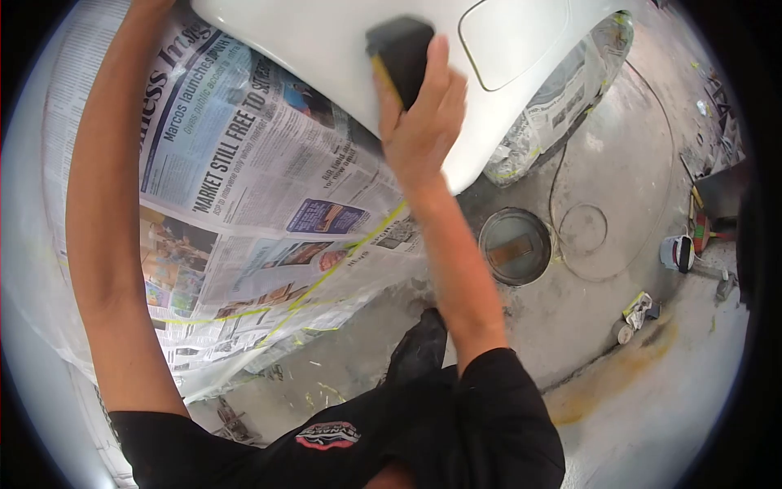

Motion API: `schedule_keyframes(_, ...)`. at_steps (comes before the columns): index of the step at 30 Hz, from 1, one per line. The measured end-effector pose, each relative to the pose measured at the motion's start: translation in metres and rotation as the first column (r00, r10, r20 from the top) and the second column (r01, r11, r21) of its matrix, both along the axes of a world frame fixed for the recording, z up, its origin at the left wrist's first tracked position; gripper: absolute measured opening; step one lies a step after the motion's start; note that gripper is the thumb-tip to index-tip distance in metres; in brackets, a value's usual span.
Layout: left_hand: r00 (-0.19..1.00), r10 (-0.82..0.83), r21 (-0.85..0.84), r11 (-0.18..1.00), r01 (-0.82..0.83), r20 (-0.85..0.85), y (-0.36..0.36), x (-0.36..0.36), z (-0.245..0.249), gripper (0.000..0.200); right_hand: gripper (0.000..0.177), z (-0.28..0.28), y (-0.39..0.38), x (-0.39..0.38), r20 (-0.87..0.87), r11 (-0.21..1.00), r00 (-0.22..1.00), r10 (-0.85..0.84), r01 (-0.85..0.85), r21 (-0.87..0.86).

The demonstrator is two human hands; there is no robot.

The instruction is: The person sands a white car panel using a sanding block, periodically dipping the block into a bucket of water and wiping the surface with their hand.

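The left arm reaches up past the printed newspaper masking sheets [269,179] and their thin yellow-green tape [330,262]; its hand is out of view, so its state cannot be told. Right of these, the right hand [425,122] grips a dark, yellow-edged block [403,57] against the glossy white curved panel [326,41]. Farther right, a round dark basin [516,273] of liquid sits on the grey floor [599,326].

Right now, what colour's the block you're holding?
The sanding block is black with a yellow edge; head view.
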State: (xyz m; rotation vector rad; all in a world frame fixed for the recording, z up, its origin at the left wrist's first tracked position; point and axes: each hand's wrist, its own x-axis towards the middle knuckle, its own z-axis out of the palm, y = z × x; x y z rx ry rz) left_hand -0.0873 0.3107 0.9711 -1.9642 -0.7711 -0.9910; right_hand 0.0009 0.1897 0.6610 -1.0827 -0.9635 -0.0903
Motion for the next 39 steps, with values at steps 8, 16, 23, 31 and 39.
schedule_keyframes(8, 0.992, 0.12, 0.129, 0.985, -0.114, -0.044, 0.005, -0.004, 0.004, 0.058, 0.074, -0.008, 0.002, 0.007, -0.14, 0.986, 0.986, -0.089, 0.067, -0.156)
schedule_keyframes(16, 0.999, 0.054, 0.068, 0.996, -0.054, 0.009, -0.008, 0.008, 0.002, 0.057, 0.077, -0.079, -0.045, -0.04, -0.048, 0.997, 0.999, 0.005, -0.009, -0.073)
schedule_keyframes(23, 0.987, 0.15, 0.168, 0.976, -0.139, -0.052, -0.007, 0.003, 0.002, 0.057, 0.076, -0.049, -0.008, 0.004, -0.131, 0.984, 0.989, -0.072, 0.049, -0.173)
schedule_keyframes(31, 0.999, 0.045, 0.04, 0.998, -0.045, 0.006, -0.002, 0.002, 0.003, 0.062, 0.084, -0.031, -0.002, 0.017, 0.036, 0.998, 0.999, 0.025, -0.023, -0.057)
schedule_keyframes(39, 0.999, 0.039, 0.107, 0.994, -0.038, -0.016, -0.002, 0.002, 0.003, 0.058, 0.08, -0.057, -0.027, -0.017, 0.127, 0.999, 0.992, 0.012, -0.018, 0.046)
